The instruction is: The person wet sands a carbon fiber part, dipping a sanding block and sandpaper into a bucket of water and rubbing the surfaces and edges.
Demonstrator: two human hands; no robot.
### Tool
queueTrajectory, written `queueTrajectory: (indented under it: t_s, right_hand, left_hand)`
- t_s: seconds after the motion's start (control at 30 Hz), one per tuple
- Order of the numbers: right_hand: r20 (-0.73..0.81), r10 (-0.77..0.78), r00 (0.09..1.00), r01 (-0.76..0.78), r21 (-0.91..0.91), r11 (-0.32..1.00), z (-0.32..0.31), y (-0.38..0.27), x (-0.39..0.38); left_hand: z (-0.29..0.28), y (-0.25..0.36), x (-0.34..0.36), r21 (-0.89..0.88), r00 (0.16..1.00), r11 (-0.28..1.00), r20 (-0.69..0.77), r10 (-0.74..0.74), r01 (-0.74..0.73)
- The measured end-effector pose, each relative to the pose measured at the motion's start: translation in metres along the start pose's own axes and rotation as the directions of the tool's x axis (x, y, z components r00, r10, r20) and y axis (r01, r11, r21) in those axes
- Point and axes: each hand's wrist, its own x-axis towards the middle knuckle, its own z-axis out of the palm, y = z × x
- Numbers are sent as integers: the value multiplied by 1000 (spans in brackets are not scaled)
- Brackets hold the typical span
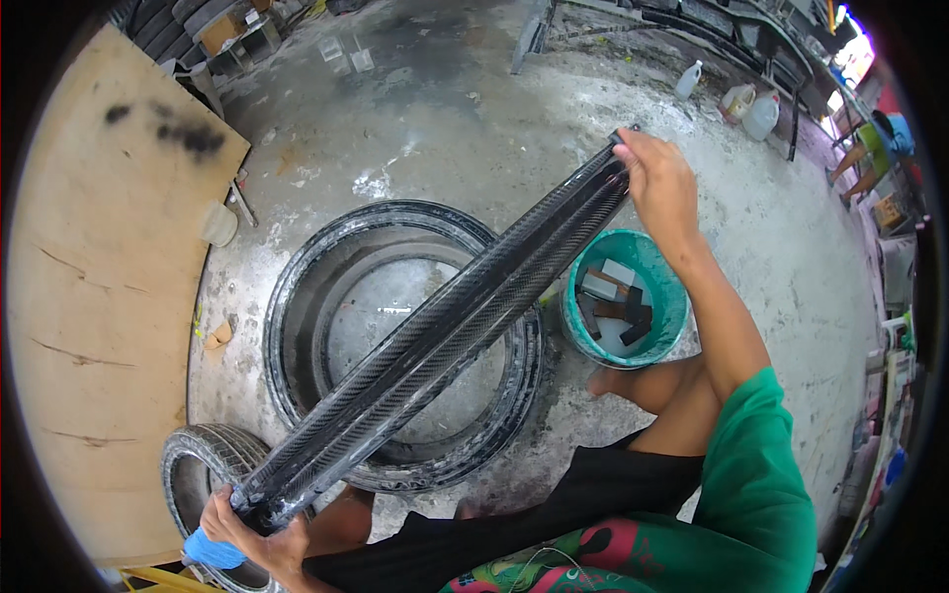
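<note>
A long, glossy black panel with a carbon-fibre weave (pixel 435 331) slants across the view, held up by both of my hands. My left hand (pixel 259 542) grips its lower left end, thumb and fingers wrapped round the edge. At the upper right end, my right hand (pixel 660 183) pinches the tip. Beneath the panel lies a large tyre (pixel 282 326) on its side, partly covered by it. A teal bucket (pixel 679 331) stands to the right, below my right forearm, with water, dark blocks (pixel 615 309) and a pale block (pixel 605 282) inside.
A smaller tyre (pixel 183 460) with a blue cloth-like thing (pixel 213 550) is near my left hand. A stained plywood board (pixel 109 296) leans at left. Plastic jugs (pixel 761 116), a bottle (pixel 688 79) and a metal frame (pixel 652 35) are at the far right. Another person (pixel 870 148) is beyond.
</note>
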Motion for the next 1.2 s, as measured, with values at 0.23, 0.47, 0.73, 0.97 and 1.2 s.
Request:
queueTrajectory:
  t_s: [0.23, 0.47, 0.73, 0.97, 1.2]
  right_hand:
    - [36, -205, 978, 202, 85, 976, -15, -84, -13]
    - [2, -59, 998, 59, -66, 996, 5, -22, -6]
    - [13, -76, 997, 77, -68, 995, 10, 28, 7]
    - [57, -212, 976, 198, 196, 960, -18, -89, -11]
    - [65, 160, 985, -158, -29, 987, 4, -9, -1]
  left_hand:
    - [-14, -9, -9, 132, 999, 991, 15, -34, 31]
    - [5, -7, -5, 19, 1000, 1000, -12, -20, 20]
    - [-2, -6, -7, 35, 1000, 999, -14, -10, 11]
    - [-16, -11, -13, 125, 999, 991, -30, -42, 45]
    - [2, 4, 3, -38, 1000, 999, -8, -13, 13]
